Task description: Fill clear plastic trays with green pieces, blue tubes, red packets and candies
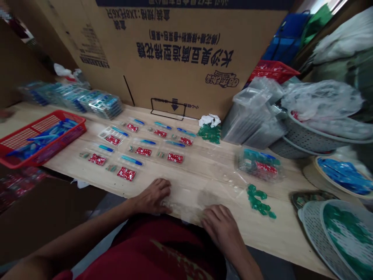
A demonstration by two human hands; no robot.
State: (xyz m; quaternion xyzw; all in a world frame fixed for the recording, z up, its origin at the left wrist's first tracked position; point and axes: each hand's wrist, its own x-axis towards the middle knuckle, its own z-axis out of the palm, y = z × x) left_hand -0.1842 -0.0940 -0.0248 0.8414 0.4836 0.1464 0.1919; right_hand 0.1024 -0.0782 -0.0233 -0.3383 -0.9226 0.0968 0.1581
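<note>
Head view: clear plastic point(185, 208) is observed at the near edge of the counter point(279, 237), between the left hand point(154, 196) and right hand point(220, 221); fingers point(164, 190) are loosely curled beside it, grip cannot be determined.

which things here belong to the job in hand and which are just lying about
Probably part of the job:
small red patterned packets
slim blue pen-like sticks
red rectangular plastic basket
green translucent pieces

Probably just lying about:
crumpled white wad
large brown cardboard box

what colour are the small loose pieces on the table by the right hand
The pieces are green, best in the head view.
</note>
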